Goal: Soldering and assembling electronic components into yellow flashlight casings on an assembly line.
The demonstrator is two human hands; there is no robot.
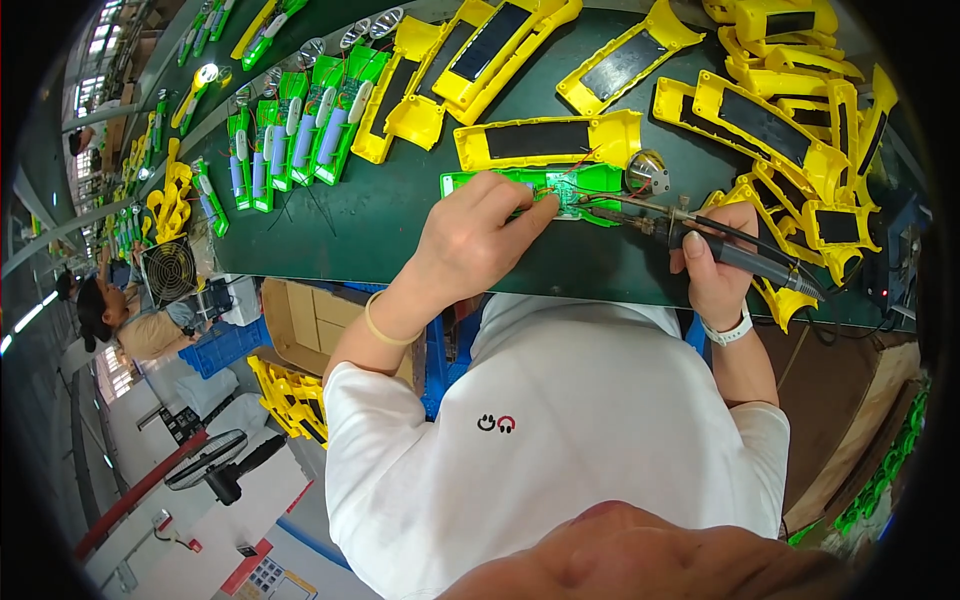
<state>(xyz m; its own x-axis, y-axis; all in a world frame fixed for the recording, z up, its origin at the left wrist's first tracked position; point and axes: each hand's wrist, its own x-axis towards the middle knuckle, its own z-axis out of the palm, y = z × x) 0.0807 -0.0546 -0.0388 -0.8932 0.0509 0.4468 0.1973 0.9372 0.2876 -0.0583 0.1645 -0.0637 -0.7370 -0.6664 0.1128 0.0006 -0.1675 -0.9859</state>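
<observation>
In front of me on the dark green bench lies a green plastic housing with a small circuit board and thin wires in it. My left hand is closed in a pinch over the board's left side; whatever its fingertips hold is too small to make out. My right hand grips a soldering iron, whose tip points left at the board. A thin metal tube runs along the iron. By the housing's right end sits a round silver reflector. Just behind lies a yellow housing with a dark panel.
Several green housings with blue cylindrical cells line the back left. Yellow housings pile up at the right, and more lie at the back. Loose black wires rest on the left. A cardboard box stands below the bench edge.
</observation>
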